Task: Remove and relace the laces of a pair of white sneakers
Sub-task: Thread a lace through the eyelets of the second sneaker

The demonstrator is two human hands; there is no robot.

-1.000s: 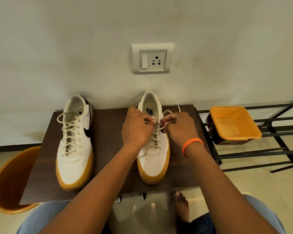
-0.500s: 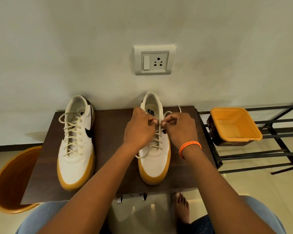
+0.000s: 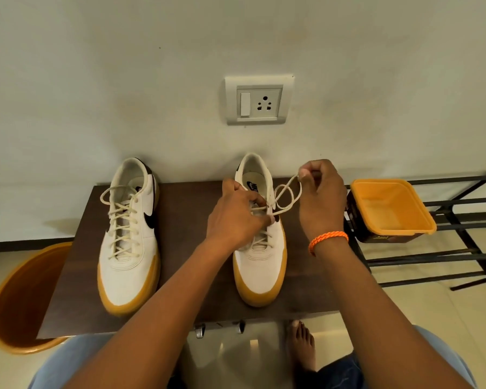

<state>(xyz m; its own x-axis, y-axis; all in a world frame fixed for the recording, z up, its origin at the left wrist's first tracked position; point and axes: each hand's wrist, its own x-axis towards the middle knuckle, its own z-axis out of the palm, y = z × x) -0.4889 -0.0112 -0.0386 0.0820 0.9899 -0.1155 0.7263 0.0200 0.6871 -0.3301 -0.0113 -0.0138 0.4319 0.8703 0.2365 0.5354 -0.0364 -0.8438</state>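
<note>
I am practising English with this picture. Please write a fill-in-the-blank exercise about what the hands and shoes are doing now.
1. The right hand pinches the ____ of the right sneaker, pulling a loop out to the side.
2. The left hand rests on the ____ sneaker.
3. The left sneaker is fully ____ and untouched.
4. The bracelet on the right wrist is ____.

Missing words: lace; right; laced; orange

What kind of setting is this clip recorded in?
Probably a home entryway or shoe corner: a black metal shoe rack, a wall socket on a plain wall, and a low dark table.
</note>
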